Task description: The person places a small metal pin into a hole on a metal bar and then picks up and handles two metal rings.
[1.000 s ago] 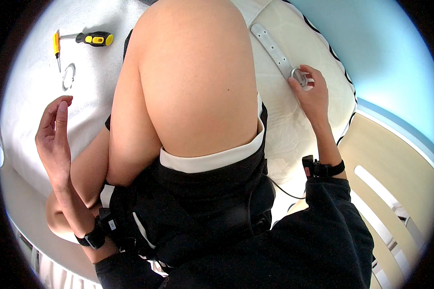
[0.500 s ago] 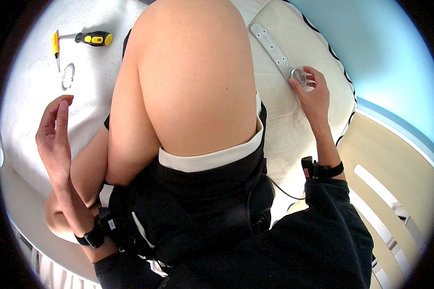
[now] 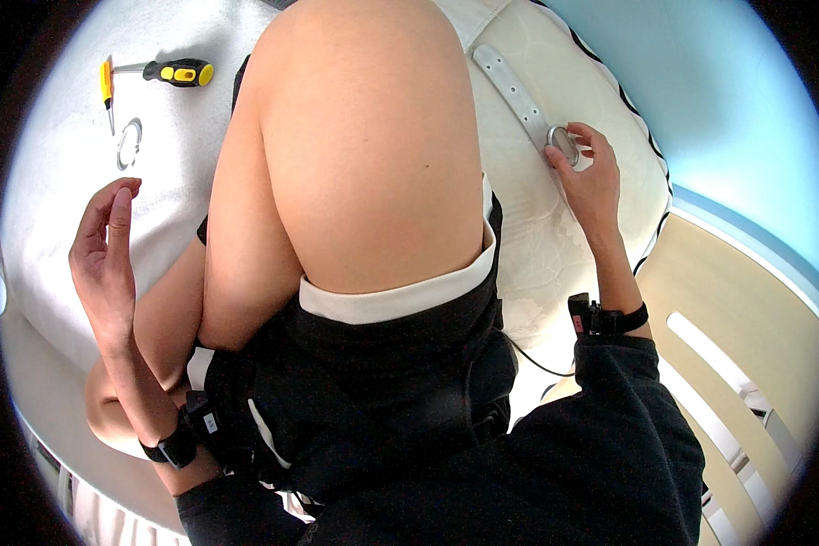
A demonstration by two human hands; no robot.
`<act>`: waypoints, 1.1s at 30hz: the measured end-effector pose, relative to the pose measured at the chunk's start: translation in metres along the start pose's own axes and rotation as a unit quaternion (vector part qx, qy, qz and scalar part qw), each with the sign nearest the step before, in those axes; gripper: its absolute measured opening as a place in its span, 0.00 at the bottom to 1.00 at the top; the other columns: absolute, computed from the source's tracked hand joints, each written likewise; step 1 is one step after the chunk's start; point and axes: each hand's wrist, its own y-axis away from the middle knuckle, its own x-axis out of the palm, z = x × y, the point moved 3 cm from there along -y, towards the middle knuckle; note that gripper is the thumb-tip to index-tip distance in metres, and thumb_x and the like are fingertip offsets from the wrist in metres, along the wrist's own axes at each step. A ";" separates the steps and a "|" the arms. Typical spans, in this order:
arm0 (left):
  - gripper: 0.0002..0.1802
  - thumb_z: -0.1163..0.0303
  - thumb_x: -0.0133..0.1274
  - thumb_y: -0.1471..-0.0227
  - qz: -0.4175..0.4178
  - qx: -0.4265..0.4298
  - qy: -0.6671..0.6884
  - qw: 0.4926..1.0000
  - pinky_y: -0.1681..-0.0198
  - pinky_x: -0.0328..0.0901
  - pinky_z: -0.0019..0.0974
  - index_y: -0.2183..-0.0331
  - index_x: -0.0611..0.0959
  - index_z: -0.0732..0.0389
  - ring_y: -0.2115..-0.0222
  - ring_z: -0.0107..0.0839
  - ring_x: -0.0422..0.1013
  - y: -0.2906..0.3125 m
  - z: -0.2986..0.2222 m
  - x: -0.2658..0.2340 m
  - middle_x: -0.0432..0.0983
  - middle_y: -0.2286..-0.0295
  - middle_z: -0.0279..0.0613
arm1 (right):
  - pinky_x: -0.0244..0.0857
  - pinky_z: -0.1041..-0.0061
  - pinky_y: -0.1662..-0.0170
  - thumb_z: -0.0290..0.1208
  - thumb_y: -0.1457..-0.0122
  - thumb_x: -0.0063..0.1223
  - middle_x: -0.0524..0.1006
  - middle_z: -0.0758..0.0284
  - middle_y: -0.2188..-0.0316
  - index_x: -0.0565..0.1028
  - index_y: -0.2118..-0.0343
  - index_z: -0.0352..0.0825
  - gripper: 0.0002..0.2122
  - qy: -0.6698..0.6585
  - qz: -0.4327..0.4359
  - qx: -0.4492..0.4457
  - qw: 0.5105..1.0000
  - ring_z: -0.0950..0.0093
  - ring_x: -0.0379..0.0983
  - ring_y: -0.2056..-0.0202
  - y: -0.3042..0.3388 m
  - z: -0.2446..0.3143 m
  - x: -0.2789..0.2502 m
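My right hand (image 3: 593, 173) is closed around the edge of a small round piece with a silver rim (image 3: 563, 146), thumb on one side and fingers on the other. This piece is at the near end of a flat pale strip with several holes (image 3: 511, 88); I cannot tell whether the two are joined. On the left, my left hand (image 3: 103, 250) is empty, its fingers loosely curved and the thumb a little apart. Just beyond its fingertips a thin silver ring (image 3: 129, 144) lies on the white cloth (image 3: 168, 127).
Beyond the ring lie a yellow-and-black screwdriver (image 3: 180, 73) and a slim yellow-handled tool (image 3: 106, 84). My bent legs (image 3: 364, 155) fill the middle, between the cloth and a quilted cream pad (image 3: 528, 237). At right are a blue wall (image 3: 728, 100) and slatted pale boards (image 3: 701, 273).
The round piece has tilted slightly in my right hand, and the fingers have shifted a little. My left hand has barely moved.
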 end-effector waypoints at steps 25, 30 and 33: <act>0.24 0.58 0.54 0.48 -0.047 -0.201 -0.150 0.967 0.61 0.67 0.34 0.57 0.76 0.69 0.68 0.32 0.73 -0.085 0.083 -0.017 0.77 0.67 0.45 | 0.60 0.74 0.51 0.36 0.35 0.43 0.72 0.62 0.59 0.70 0.56 0.29 0.14 -0.074 -0.231 0.156 0.957 0.70 0.68 0.58 0.107 -0.141 0.003; 0.31 0.53 0.57 0.51 0.002 -0.197 -0.129 0.972 0.60 0.68 0.37 0.54 0.74 0.69 0.62 0.35 0.73 -0.090 0.081 -0.007 0.75 0.64 0.50 | 0.60 0.76 0.51 0.38 0.35 0.42 0.72 0.63 0.58 0.70 0.55 0.29 0.15 -0.137 -0.231 0.169 0.948 0.72 0.67 0.57 0.103 -0.140 0.009; 0.32 0.52 0.58 0.52 -0.040 -0.172 -0.181 0.968 0.57 0.68 0.39 0.53 0.73 0.68 0.57 0.37 0.72 -0.084 0.072 0.005 0.73 0.60 0.53 | 0.60 0.76 0.52 0.38 0.35 0.42 0.72 0.64 0.59 0.70 0.55 0.29 0.15 -0.126 -0.220 0.180 0.951 0.73 0.67 0.58 0.100 -0.136 0.008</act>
